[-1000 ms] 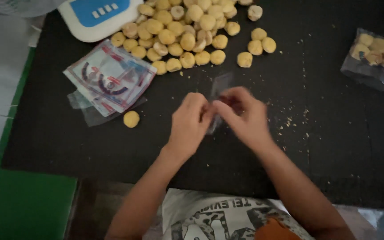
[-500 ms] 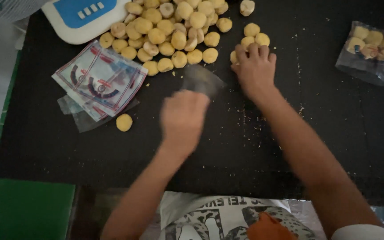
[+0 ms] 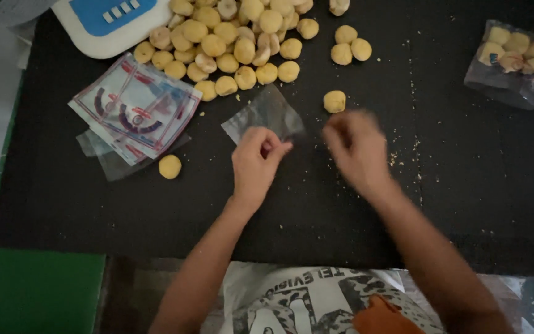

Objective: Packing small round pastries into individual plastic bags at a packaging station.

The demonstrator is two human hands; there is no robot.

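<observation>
Left hand (image 3: pixel 256 162) pinches clear bag (image 3: pixel 264 114) at its lower edge; bag extends toward 12 o'clock. Right hand (image 3: pixel 356 148) blurred, grip unclear; loose biscuit (image 3: pixel 334 101) at its 11 o'clock, nearer it.

Both bare forearms reach forward from the lower edge, the left hand (image 3: pixel 256 162) knuckles-up with thumb and fingers (image 3: pixel 277 148) pinched together at their tips, the right hand (image 3: pixel 356 148) beside it, palm down and blurred, its fingers seemingly curled loosely inward rather than gripping.
</observation>
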